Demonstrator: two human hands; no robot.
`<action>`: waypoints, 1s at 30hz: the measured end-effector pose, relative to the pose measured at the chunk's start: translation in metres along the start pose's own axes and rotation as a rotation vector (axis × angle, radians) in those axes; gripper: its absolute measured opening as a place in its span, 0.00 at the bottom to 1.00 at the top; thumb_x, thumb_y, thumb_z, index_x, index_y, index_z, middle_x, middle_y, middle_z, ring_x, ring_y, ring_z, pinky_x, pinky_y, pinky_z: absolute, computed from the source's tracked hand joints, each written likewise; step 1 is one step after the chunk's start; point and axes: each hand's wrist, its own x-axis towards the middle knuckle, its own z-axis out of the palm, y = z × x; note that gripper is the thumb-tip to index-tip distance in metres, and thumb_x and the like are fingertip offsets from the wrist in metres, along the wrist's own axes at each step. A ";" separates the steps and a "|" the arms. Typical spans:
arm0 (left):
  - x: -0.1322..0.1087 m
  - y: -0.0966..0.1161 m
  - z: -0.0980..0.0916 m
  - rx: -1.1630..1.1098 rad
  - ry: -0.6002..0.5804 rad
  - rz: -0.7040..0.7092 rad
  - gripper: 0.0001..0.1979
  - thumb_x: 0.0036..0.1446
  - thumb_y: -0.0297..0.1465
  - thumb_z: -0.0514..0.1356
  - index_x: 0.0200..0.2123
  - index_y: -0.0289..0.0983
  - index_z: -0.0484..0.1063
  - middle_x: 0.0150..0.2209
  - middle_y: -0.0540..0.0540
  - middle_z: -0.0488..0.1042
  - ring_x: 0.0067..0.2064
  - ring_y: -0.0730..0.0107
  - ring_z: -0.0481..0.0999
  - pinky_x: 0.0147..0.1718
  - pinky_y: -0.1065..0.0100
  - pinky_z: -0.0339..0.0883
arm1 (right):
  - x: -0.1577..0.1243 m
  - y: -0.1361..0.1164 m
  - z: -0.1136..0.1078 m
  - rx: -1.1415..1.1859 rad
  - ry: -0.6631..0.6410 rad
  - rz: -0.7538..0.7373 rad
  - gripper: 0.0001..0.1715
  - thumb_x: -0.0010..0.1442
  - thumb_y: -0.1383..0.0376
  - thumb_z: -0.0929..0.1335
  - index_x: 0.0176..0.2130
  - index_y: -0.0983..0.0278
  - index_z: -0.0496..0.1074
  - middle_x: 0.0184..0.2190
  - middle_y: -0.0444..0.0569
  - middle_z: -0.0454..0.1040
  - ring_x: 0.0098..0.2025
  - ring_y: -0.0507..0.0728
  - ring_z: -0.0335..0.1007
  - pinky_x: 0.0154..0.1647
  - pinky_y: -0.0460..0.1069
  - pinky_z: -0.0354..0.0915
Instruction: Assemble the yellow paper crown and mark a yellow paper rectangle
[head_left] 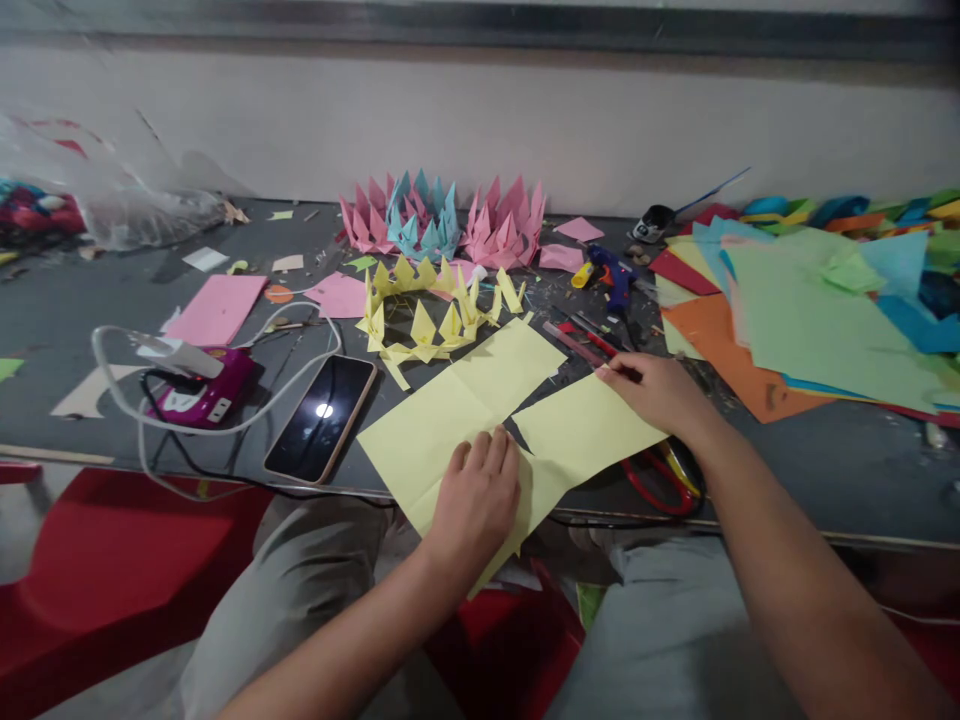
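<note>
A sheet of yellow paper (pixel 457 400) with crease lines lies at the table's front edge, its near part hanging over. A split with a dark gap runs into it from the far side and parts off the right portion. My left hand (pixel 480 495), fingers curled, grips the paper just below the end of the split. At the right portion's far corner, my right hand (pixel 660 390) pinches the edge between thumb and fingers. Red-handled scissors (pixel 664 485) lie partly under the paper and my right hand. Beyond the sheet sits a ring of folded yellow paper points (pixel 424 335).
Pink and blue folded-paper crowns (pixel 424 220) stand by the wall. A blue glue gun (pixel 616 275) lies right of them. Coloured sheets (pixel 810 300) are piled at right. At left are a phone (pixel 322 420) and a purple power strip (pixel 206 390) with looping cables.
</note>
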 end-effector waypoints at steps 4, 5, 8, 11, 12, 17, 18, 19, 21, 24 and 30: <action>-0.001 0.002 0.003 0.006 0.090 -0.021 0.18 0.61 0.29 0.48 0.50 0.28 0.68 0.52 0.38 0.71 0.50 0.58 0.71 0.45 0.60 0.66 | -0.001 0.004 -0.002 0.007 -0.008 0.028 0.19 0.56 0.50 0.62 0.26 0.61 0.69 0.16 0.43 0.66 0.21 0.53 0.61 0.21 0.46 0.51; -0.001 0.002 0.003 0.006 0.109 -0.023 0.18 0.61 0.29 0.47 0.49 0.28 0.69 0.51 0.38 0.72 0.49 0.58 0.71 0.45 0.60 0.66 | -0.001 0.006 -0.002 0.012 -0.002 0.022 0.19 0.56 0.50 0.62 0.27 0.61 0.69 0.16 0.43 0.66 0.21 0.53 0.61 0.22 0.46 0.51; -0.001 0.002 0.003 -0.007 0.127 -0.022 0.18 0.62 0.30 0.47 0.49 0.28 0.69 0.51 0.38 0.72 0.49 0.58 0.71 0.45 0.60 0.66 | 0.001 0.014 -0.002 0.025 0.025 0.020 0.19 0.56 0.49 0.62 0.28 0.61 0.70 0.16 0.43 0.65 0.20 0.53 0.61 0.22 0.46 0.52; -0.002 0.002 0.004 -0.026 0.122 -0.032 0.18 0.61 0.30 0.48 0.50 0.28 0.68 0.52 0.38 0.72 0.50 0.58 0.71 0.46 0.59 0.66 | 0.002 0.023 -0.004 0.023 0.076 0.049 0.19 0.55 0.49 0.63 0.28 0.61 0.70 0.16 0.42 0.64 0.21 0.53 0.60 0.22 0.46 0.51; -0.002 0.003 0.004 -0.032 0.121 -0.035 0.18 0.61 0.30 0.48 0.50 0.28 0.68 0.52 0.38 0.72 0.50 0.58 0.71 0.46 0.58 0.66 | 0.002 0.026 -0.005 0.029 0.103 0.059 0.19 0.55 0.49 0.63 0.28 0.61 0.70 0.16 0.43 0.64 0.22 0.53 0.60 0.22 0.46 0.51; -0.003 -0.002 0.003 -0.104 0.092 -0.011 0.18 0.61 0.31 0.49 0.51 0.30 0.67 0.53 0.39 0.71 0.51 0.58 0.70 0.47 0.59 0.65 | 0.000 0.030 -0.005 0.171 0.247 0.089 0.19 0.54 0.49 0.64 0.28 0.61 0.68 0.19 0.44 0.66 0.24 0.53 0.61 0.24 0.47 0.54; -0.002 -0.007 0.001 -0.126 0.084 -0.002 0.18 0.60 0.32 0.50 0.51 0.31 0.66 0.54 0.39 0.70 0.52 0.59 0.69 0.47 0.59 0.65 | -0.001 0.029 -0.004 0.207 0.265 0.095 0.19 0.54 0.49 0.64 0.28 0.61 0.67 0.19 0.44 0.67 0.24 0.53 0.62 0.25 0.47 0.54; -0.001 -0.013 -0.002 -0.144 0.079 -0.002 0.19 0.60 0.33 0.50 0.52 0.32 0.66 0.54 0.40 0.69 0.53 0.59 0.69 0.48 0.59 0.64 | -0.002 0.029 -0.003 0.243 0.281 0.101 0.19 0.54 0.49 0.64 0.28 0.62 0.67 0.20 0.44 0.67 0.24 0.54 0.62 0.25 0.47 0.55; 0.002 -0.032 -0.009 -0.129 0.105 -0.082 0.20 0.59 0.34 0.51 0.52 0.32 0.65 0.56 0.38 0.67 0.55 0.56 0.66 0.50 0.57 0.63 | -0.003 0.029 -0.001 0.313 0.315 0.117 0.19 0.53 0.49 0.64 0.28 0.62 0.67 0.21 0.45 0.69 0.25 0.55 0.64 0.26 0.47 0.57; 0.007 -0.065 -0.020 -0.049 0.137 -0.353 0.23 0.59 0.40 0.52 0.52 0.30 0.64 0.55 0.35 0.67 0.56 0.51 0.64 0.51 0.53 0.61 | -0.003 0.030 0.001 0.404 0.342 0.141 0.17 0.51 0.51 0.65 0.28 0.62 0.67 0.24 0.46 0.71 0.28 0.56 0.67 0.29 0.48 0.59; 0.017 -0.092 -0.030 -0.026 -0.019 -0.487 0.27 0.51 0.43 0.60 0.49 0.31 0.68 0.47 0.36 0.74 0.52 0.49 0.69 0.47 0.56 0.64 | -0.011 0.038 0.006 0.533 0.352 0.184 0.17 0.48 0.51 0.66 0.29 0.62 0.67 0.25 0.48 0.73 0.27 0.56 0.68 0.27 0.49 0.61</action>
